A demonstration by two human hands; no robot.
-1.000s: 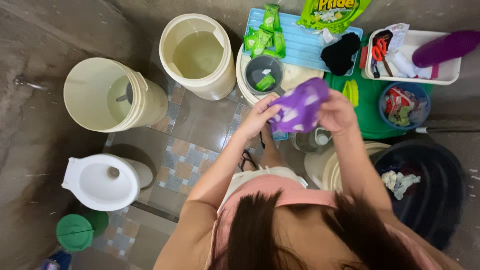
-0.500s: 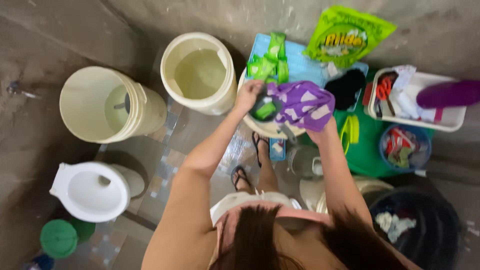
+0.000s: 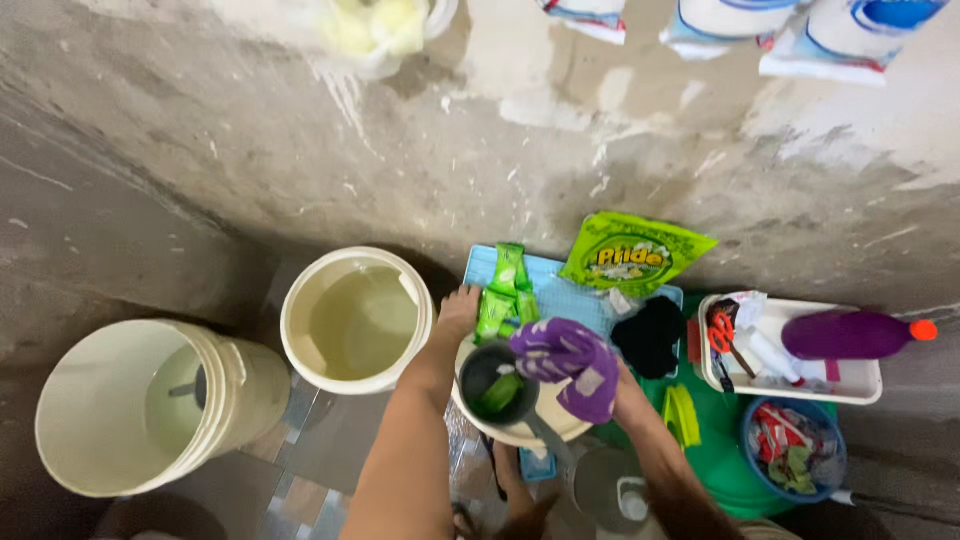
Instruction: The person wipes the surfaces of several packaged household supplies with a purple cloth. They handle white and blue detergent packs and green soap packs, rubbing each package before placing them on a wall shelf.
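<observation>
My right hand (image 3: 622,392) is shut on a purple cloth with white patches (image 3: 567,362), which hides most of the hand. The cloth hangs over a white basin (image 3: 520,436). In the basin stands a grey dipper (image 3: 478,372) with a green sachet (image 3: 500,392) inside. My left hand (image 3: 460,304) rests at the basin's far left rim, beside a strip of green sachets (image 3: 503,288) on a light blue tray (image 3: 560,296). Whether its fingers grip anything is not visible.
Two cream buckets stand to the left, one (image 3: 355,320) full of water, the other (image 3: 150,405) tilted. To the right are a green pouch (image 3: 632,255), a black cloth (image 3: 650,335), a white tray (image 3: 865,380) with a purple bottle (image 3: 845,335) and red scissors (image 3: 722,335), and a blue bowl (image 3: 795,450). A concrete wall rises behind.
The view has tilted up to the wall. My left hand moved from the dipper's rim to the basin's far edge. The purple cloth came down and bunched over the basin.
</observation>
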